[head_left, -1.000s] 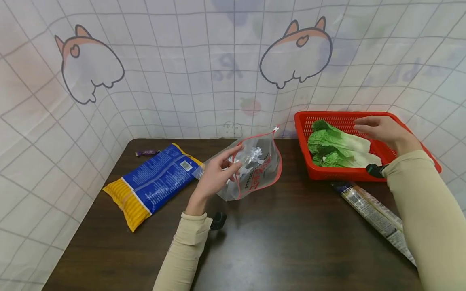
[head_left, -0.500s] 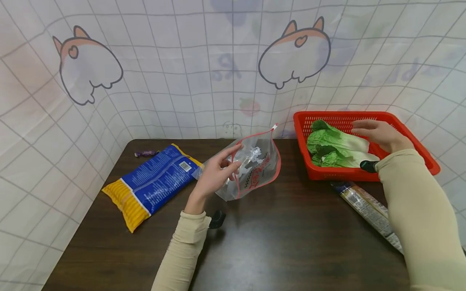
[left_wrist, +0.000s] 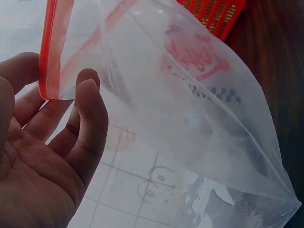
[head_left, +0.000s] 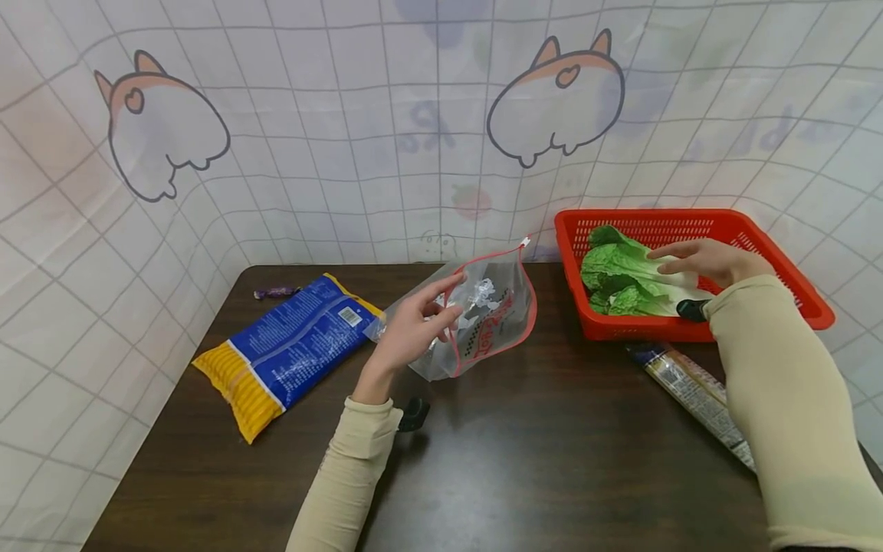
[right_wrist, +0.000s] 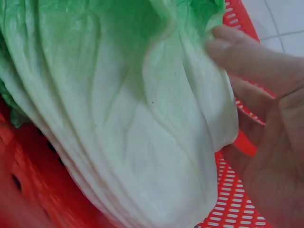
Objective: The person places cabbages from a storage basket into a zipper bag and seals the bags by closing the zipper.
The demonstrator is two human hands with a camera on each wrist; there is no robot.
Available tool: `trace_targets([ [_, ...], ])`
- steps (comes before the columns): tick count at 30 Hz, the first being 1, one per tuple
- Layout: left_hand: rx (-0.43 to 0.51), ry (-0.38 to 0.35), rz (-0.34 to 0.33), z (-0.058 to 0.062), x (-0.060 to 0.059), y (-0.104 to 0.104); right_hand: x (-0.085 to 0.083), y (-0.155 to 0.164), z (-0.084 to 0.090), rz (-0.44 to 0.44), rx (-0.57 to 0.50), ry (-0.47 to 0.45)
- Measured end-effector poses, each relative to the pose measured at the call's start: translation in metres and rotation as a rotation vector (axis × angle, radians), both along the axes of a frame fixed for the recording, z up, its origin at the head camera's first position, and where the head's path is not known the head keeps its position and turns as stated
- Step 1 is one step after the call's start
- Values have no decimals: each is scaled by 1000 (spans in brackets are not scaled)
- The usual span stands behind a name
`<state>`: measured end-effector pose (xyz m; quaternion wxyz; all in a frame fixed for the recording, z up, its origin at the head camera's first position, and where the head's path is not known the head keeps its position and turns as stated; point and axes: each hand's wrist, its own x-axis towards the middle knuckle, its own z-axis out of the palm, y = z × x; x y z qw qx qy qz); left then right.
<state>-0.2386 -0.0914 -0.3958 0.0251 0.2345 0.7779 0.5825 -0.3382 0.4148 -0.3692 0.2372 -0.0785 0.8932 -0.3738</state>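
The left hand (head_left: 414, 326) pinches the bag (head_left: 483, 314) open; the right hand (head_left: 710, 261), fingers loose, seems to touch the cabbage (head_left: 624, 280). Grip its pale stem firmly.

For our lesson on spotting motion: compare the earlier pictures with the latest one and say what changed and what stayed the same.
The right hand dropped from above the red basket onto the cabbage, moving slightly left; its fingers now touch the leaves, not yet closed round them. The left hand holds the clear zip bag as before. The blue packet and long packet stayed put.
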Motion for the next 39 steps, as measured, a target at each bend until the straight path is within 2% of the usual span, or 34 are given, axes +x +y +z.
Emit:
trace_targets([
  [4, 6, 2, -7, 0, -1, -1, -3, 3, 0, 73, 76, 22],
  [10, -13, 3, -14, 0, -2, -1, -6, 9, -2, 223, 112, 114],
  [12, -20, 4, -10, 1, -2, -2, -6, 9, -1, 245, 116, 125],
  [16, -25, 4, -5, 1, -1, -3, -8, 7, 2, 226, 126, 107],
  [20, -25, 10, -5, 1, -1, -3, -7, 8, 3, 231, 206, 235],
  [23, -21, 13, -2, 1, -1, -4, -5, 12, 8, 214, 196, 286],
  [28, -11, 11, 9, 3, -1, -5, 2, 16, 26, 82, 110, 191],
  [30, -12, 16, 14, 3, 0, -6, 4, 18, 30, 48, 108, 163],
  [33, -16, 20, 19, 3, 1, -6, 6, 22, 29, 80, 104, 159],
  [39, -21, 14, 16, 0, 1, -7, 5, 26, 20, 162, 161, 140],
])
